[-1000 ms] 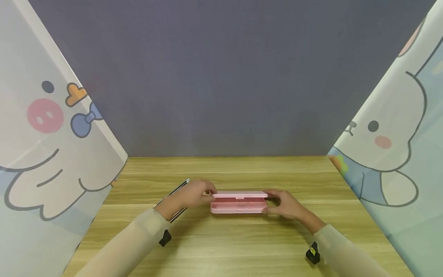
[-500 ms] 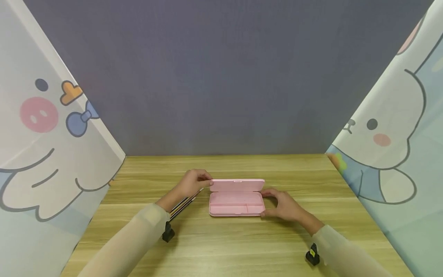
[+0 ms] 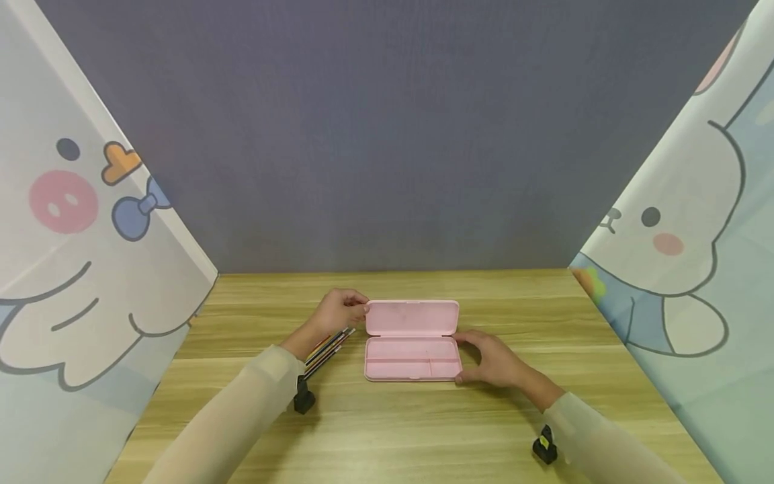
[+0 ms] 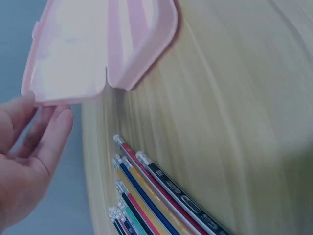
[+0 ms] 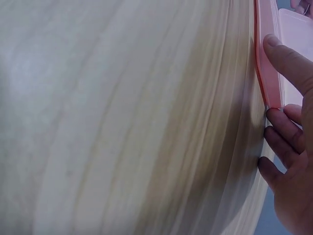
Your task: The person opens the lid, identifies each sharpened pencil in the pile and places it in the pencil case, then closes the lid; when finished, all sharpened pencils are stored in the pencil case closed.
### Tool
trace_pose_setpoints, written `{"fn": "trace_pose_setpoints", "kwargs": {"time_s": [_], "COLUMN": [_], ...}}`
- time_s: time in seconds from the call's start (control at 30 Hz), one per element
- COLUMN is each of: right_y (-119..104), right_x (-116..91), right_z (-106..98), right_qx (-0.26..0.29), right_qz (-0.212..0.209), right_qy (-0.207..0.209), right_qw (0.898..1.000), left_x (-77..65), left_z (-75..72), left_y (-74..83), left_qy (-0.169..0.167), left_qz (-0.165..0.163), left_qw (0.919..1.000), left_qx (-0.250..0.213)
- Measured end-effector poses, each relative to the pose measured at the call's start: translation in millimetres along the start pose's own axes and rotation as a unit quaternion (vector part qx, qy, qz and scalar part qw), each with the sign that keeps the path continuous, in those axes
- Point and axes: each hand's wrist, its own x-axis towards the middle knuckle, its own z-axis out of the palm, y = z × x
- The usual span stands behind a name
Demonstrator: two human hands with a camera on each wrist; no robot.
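A pink pencil case lies on the table with its lid raised at the back. Its base shows one long compartment behind a divider and two smaller ones along the front, with nothing in them. At the lid's left corner my left hand pinches the edge, thumb on the inner side and fingers behind, as the left wrist view shows. My right hand holds the right end of the base, its thumb on the front wall and fingertips round the back corner.
Several pencils in mixed colours lie side by side on the wooden table, partly under my left wrist. A grey panel rises behind the table, and printed cartoon cloths hang at left and right.
The lid has swung up and back from nearly closed to wide open, with my left hand rising along with it. My right hand has stayed at the case's right end, shifting slightly.
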Motion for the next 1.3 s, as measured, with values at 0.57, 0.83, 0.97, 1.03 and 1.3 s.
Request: {"fn": "trace_pose_setpoints", "kwargs": {"time_s": [0.57, 0.83, 0.97, 1.03, 1.3], "right_y": [-6, -10, -12, -12, -10], "right_x": [-1, 1, 1, 1, 1], "right_z": [-5, -5, -5, -6, -8], "right_qx": [-0.021, -0.040, -0.040, -0.043, -0.051], "right_qz": [0.017, 0.037, 0.046, 0.050, 0.066], "right_qy": [-0.013, -0.017, -0.021, -0.022, -0.024], "right_qw": [1.000, 0.998, 0.998, 0.998, 0.996], "left_x": [17.5, 24.9, 27.0, 27.5, 31.9], "left_z": [7.1, 7.5, 7.6, 7.5, 6.7], "left_y": [-6.1, -16.5, -19.3, -20.5, -22.2], "left_qy": [0.051, 0.063, 0.066, 0.066, 0.049], "left_qz": [-0.065, -0.094, -0.098, -0.100, -0.100], "left_qw": [0.9956, 0.9903, 0.9896, 0.9893, 0.9918], "left_qx": [-0.044, -0.081, -0.082, -0.084, -0.062]}}
